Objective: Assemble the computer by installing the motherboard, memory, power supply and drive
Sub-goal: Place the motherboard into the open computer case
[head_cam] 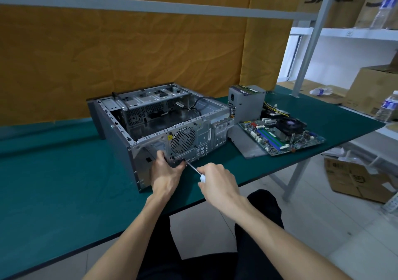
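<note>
Right hand (pixel 217 183) is gripping screwdriver (pixel 197 171) — tip meeting computer case (pixel 150 124) rear panel — left hand (pixel 167 170) is clutching that panel's lower edge beside it.

Materials and finishes, bench view

Computer case (pixel 150 116): bare grey sheet metal, dull sheen, perforated fan grille. Power supply (pixel 247 103): matt grey metal box. Motherboard (pixel 284 135): green circuit board, glossy parts. Table (pixel 53 183): matt teal mat. Screwdriver (pixel 197 171): shiny metal shaft, white plastic handle. Backdrop (pixel 129 49): creased ochre cloth. Boxes (pixel 355 178): brown cardboard.
</note>
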